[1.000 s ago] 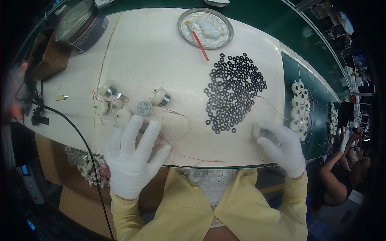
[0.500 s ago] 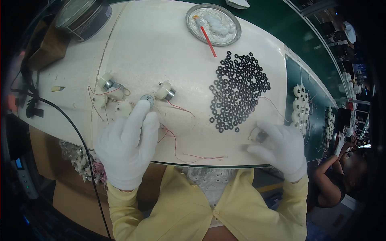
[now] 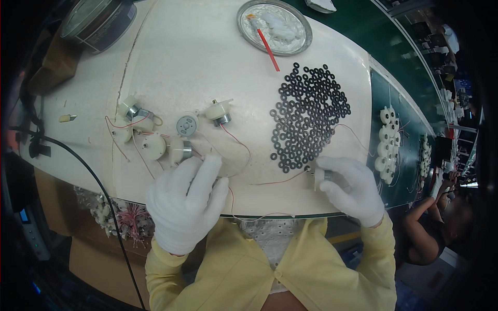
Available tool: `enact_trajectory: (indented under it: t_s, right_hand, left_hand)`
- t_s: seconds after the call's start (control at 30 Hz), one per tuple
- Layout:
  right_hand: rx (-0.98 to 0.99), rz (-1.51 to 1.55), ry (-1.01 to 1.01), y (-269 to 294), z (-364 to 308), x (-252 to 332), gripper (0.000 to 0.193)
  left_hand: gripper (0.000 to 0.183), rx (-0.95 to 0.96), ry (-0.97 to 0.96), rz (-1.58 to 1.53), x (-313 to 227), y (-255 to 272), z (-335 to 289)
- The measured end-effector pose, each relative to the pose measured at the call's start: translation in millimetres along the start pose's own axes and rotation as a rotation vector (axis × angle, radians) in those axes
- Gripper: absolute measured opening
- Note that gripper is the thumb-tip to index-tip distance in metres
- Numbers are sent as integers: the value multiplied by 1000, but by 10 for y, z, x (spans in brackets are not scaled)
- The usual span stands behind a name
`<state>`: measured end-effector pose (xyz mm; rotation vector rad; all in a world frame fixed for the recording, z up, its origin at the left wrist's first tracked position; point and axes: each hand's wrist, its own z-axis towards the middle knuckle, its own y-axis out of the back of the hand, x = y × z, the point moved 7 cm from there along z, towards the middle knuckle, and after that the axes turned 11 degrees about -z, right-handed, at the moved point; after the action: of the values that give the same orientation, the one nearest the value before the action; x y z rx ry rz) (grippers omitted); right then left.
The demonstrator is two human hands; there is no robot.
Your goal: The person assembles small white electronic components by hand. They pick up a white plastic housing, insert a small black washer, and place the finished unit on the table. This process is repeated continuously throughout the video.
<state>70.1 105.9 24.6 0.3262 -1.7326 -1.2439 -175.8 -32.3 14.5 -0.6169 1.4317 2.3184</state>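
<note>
My left hand [image 3: 189, 202], in a white glove, is over the table's near edge, fingers stretched and apart, with nothing visible in them. A red wire comes out beside it. Just beyond its fingertips lie small geared motors: a silver and white motor [image 3: 180, 150], another with its round metal end up [image 3: 187, 125], and one with a white housing [image 3: 219, 111]. On the right, my gloved right hand [image 3: 355, 189] grips a small motor [image 3: 318, 178] between thumb and fingers; the palm side hides part of it. Many black rings [image 3: 308, 116] lie spread just beyond that hand.
A round metal tray [image 3: 306, 44] of white paste holds a red stick [image 3: 267, 49]. More motors [image 3: 140, 119] with wires lie at left, near a small cutter blade [image 3: 67, 118]. A tin [image 3: 98, 23] stands far left. White parts [image 3: 386, 145] line the green strip at right.
My left hand has drawn back toward the near edge, off the motor with its metal end up. My right hand has shifted slightly left with its motor, which now shows more clearly.
</note>
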Motion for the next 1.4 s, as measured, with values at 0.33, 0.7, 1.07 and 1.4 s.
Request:
enact_trajectory:
  t_s: [0.33,0.7,1.07,1.4]
  right_hand:
    - [-3,-130,113,21,120,103,43]
    - [-30,-378,132,24,175,270,39]
    - [83,-639,126,98,28,303,34]
    - [28,-750,146,20,18,370,25]
  left_hand:
    - [50,86,-2,3,146,58,-186]
    - [39,419,-204,101,-371,-219,-16]
    - [40,477,-274,-223,-65,-70,3]
    - [36,404,-271,-385,1,-58,45]
